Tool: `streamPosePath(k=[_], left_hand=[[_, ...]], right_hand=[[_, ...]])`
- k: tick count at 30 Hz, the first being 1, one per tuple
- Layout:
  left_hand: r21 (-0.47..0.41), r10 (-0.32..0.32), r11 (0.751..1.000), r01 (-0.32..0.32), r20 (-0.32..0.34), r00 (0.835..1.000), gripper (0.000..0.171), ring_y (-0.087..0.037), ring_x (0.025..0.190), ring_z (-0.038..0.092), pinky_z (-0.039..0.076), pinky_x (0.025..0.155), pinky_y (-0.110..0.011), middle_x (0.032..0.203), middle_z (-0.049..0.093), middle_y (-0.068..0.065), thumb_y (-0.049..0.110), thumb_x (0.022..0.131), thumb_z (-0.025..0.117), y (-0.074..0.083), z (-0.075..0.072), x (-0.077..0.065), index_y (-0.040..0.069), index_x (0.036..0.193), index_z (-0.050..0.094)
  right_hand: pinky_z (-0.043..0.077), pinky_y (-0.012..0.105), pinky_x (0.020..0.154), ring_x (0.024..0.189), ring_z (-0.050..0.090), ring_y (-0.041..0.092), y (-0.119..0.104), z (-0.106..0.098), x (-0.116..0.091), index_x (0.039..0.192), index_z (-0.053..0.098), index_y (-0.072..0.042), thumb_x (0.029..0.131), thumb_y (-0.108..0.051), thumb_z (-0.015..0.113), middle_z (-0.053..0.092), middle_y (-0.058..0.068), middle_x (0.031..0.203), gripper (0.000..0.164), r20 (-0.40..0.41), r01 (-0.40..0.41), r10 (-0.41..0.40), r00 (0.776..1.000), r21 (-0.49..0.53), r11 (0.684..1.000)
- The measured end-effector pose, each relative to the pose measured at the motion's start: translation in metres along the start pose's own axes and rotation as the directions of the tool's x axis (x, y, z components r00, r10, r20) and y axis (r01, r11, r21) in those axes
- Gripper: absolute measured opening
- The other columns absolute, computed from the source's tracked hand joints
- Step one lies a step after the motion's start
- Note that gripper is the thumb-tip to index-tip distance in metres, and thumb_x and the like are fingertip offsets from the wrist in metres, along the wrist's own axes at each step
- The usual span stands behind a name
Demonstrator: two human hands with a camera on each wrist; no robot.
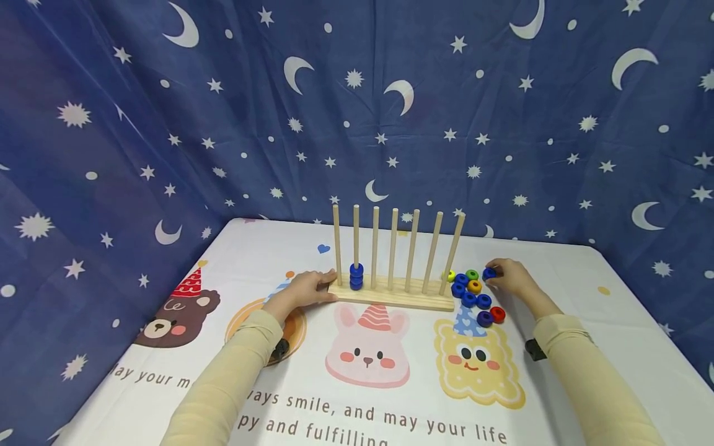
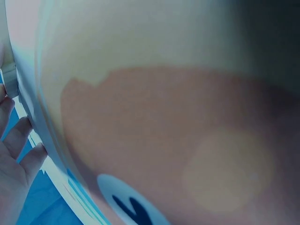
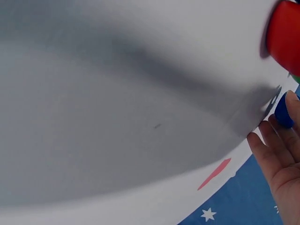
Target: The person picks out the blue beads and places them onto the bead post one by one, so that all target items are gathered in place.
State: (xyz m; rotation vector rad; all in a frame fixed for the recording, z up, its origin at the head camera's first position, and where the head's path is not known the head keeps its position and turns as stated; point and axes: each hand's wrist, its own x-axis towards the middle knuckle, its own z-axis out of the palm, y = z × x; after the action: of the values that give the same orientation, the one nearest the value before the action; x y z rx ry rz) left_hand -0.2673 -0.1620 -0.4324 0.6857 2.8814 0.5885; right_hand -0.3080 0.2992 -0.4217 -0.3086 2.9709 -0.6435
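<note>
A wooden peg rack [image 1: 413,298] with several upright dowels stands on the table. Blue beads [image 1: 356,277] are stacked on its second dowel from the left. My left hand [image 1: 304,290] holds the left end of the base between fingers and thumb; only its fingers [image 2: 18,136] show at the edge of the left wrist view. To the right of the rack, my right hand [image 1: 513,277] pinches a blue bead [image 3: 283,112] between thumb and fingers. Close by lie loose beads: several blue ones [image 1: 468,300], a red one [image 1: 498,314], an orange one [image 1: 475,286] and a green one [image 1: 472,274].
A white cloth [image 1: 279,427] printed with cartoon animals and lettering covers the table. Behind it hangs a blue curtain [image 1: 424,111] with moons and stars. A yellow-green bead [image 1: 450,276] lies by the rack's right end.
</note>
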Motion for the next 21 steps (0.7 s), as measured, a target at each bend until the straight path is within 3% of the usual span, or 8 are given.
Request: streamPosePath(k=[9, 21], left_hand=[[0.018, -0.004, 1.000, 0.004, 0.005, 1.000, 0.062, -0.040, 0.126, 0.047, 0.041, 0.103, -0.047, 0.141, 0.045, -0.013, 0.034, 0.084, 0.069, 0.001, 0.000, 0.000, 0.004, 0.135, 0.050], [0.019, 0.014, 1.000, -0.015, 0.007, 1.000, 0.062, -0.040, 0.125, 0.048, 0.041, 0.103, -0.047, 0.140, 0.047, -0.014, 0.034, 0.083, 0.070, -0.002, -0.001, 0.001, 0.004, 0.134, 0.051]], right_hand=[[0.046, 0.055, 0.093, 0.102, 0.059, 0.045, 0.000, -0.001, -0.005, 0.112, 0.057, 0.015, 0.084, -0.004, 0.067, 0.060, 0.035, 0.109, 0.036, -0.036, -0.001, 0.002, 0.999, 0.015, 1.000], [0.050, 0.053, 0.088, 0.097, 0.062, 0.044, -0.004, -0.005, -0.011, 0.113, 0.057, 0.016, 0.083, -0.002, 0.067, 0.062, 0.033, 0.108, 0.037, -0.123, 0.089, -0.083, 0.989, 0.042, 0.995]])
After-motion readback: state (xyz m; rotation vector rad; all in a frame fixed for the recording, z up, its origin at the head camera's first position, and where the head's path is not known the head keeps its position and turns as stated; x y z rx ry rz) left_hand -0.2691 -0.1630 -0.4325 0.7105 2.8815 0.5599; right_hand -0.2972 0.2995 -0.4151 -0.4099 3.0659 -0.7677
